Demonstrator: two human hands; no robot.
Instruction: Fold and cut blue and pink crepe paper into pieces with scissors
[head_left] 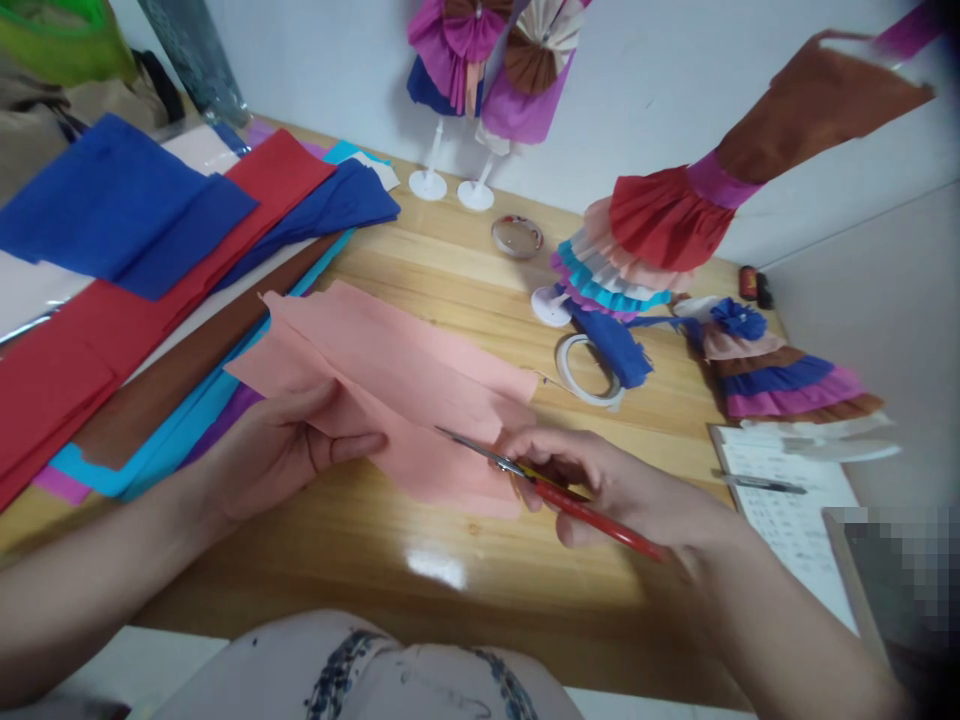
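Observation:
A sheet of peach crepe paper [427, 360] spreads above the wooden table, creased along its length. My left hand [300, 440] grips its lower left part between thumb and fingers. In my right hand [577, 470] is a pair of scissors [592, 515] with red handles, my fingers wrapped round them. Their blades point left, lying along the paper near its middle right, where a slit seems to open. How far the cut runs is hard to see.
Stacks of folded coloured paper [187, 250] fill the left side. A ruffled paper dress [667, 220] on a stand and a second striped dress [795, 370] are at right. Tape rolls [568, 372], a notebook [780, 510] and a pen [765, 484] lie nearby. Two decorated stands [428, 184] line the wall.

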